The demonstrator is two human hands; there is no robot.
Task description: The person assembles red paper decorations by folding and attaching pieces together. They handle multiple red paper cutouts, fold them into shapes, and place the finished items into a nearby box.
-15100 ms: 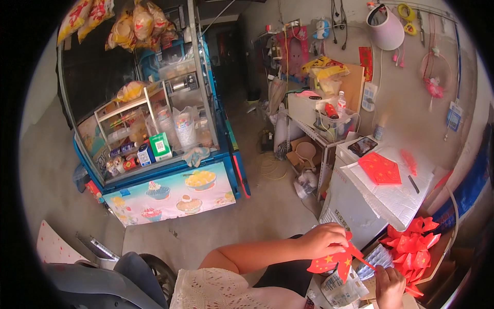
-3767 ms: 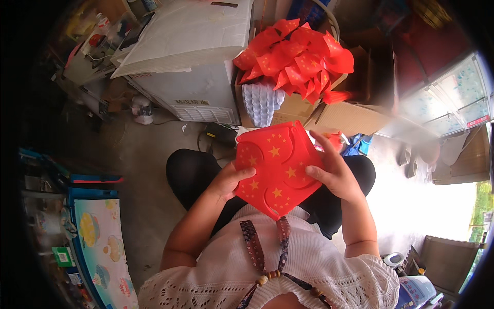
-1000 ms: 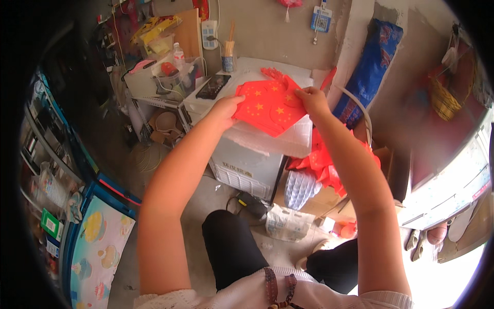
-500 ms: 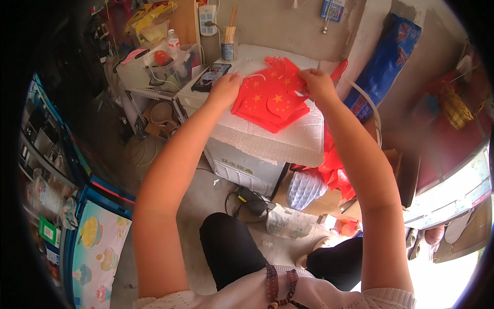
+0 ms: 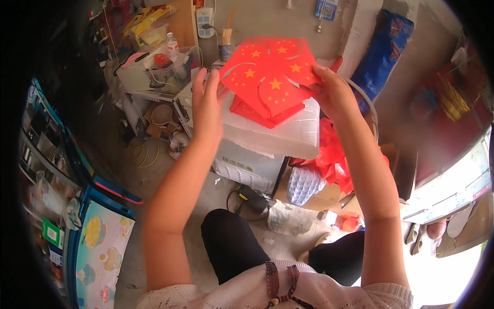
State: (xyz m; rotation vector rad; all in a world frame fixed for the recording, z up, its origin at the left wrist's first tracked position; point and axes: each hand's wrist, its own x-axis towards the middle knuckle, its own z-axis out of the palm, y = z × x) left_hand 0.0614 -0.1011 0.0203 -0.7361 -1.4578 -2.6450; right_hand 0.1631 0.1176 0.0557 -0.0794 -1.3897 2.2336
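Observation:
A thin red sheet with yellow stars and curved slits is raised above the white-topped box. My right hand pinches its right corner between thumb and fingers. At the left corner is my left hand, fingers stretched upward and apart; its thumb is partly hidden by the sheet's edge. More red star-printed sheets lie in a pile on the box, directly underneath the raised one.
Behind the left hand stand a clear plastic bin and a bottle. A cup of sticks is by the wall. Right of the box are red folded pieces and a white honeycomb-like piece. A blue bag leans at right.
One red sheet has come up off the pile and spread flat toward me. My left hand has turned, its fingers now pointing upward; my right hand keeps hold of the right side.

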